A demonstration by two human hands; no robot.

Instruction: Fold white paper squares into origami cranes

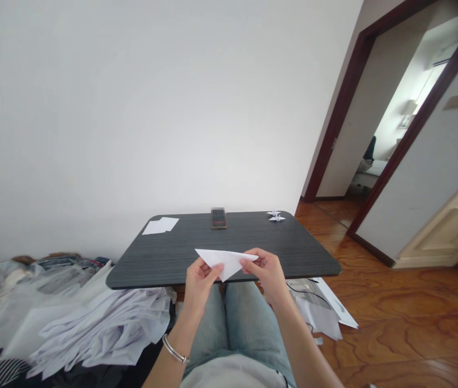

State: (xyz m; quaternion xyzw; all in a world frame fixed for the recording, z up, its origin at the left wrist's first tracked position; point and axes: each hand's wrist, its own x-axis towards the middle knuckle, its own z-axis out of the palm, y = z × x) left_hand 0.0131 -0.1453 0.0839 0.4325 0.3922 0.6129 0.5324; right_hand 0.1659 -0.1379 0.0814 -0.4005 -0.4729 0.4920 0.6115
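A white sheet of paper (226,260), folded into a triangle with its point downward, is held up over the near edge of the dark table (188,242). My left hand (201,277) pinches its left side, thumb on the front face and fingers behind. On the right side, my right hand (265,267) grips near the corner, with its thumb on the front and the fingers behind. The fingertips behind the paper are partly hidden.
White paper sheets (159,225) lie at the table's back left. A phone (218,218) rests at the back middle, folded paper cranes (276,216) at the back right. Piled clothes (103,323) are left of my legs; papers (326,312) and a cable lie on the right floor.
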